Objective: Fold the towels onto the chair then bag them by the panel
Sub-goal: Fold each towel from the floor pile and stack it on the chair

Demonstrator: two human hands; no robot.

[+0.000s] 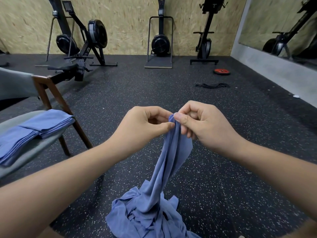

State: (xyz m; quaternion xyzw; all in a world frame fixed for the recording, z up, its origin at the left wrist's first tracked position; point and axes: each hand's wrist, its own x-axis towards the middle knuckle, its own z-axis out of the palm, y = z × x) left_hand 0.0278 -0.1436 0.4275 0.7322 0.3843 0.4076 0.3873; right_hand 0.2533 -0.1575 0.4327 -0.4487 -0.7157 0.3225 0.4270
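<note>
Chair (49, 86) far left: two folded towels (36, 129) already stacked on the grey seat, edges roughly squared, second one overlapping the first. That's the drop zone; room left on it is limited, so the next fold needs to land on top of the stack, not beside it.

Left hand (142, 124): grip narrow, thumb and forefinger pinched on the top edge of the blue towel (169, 160), touching the right hand's pinch.

Right hand (197, 124): same, tight pinch on the same hem, fingers curled. Both grips sit on one point, likely a corner.

Towel hangs down from the pinch, twisted into a rope. Its lower part merges with the loose pile (145, 215) on the floor; can't tell where this towel ends and the others begin.

To do the step well, in my view:
- Hold the corner with the left hand, run the right along the hem to find the adjacent corner.
- Lift until the fabric clears the pile, else it drags the others up.
- Shake once to kill the twist.
- Fold to match the size of the stack on the chair.

No bag in view, bagging comes later.
</note>
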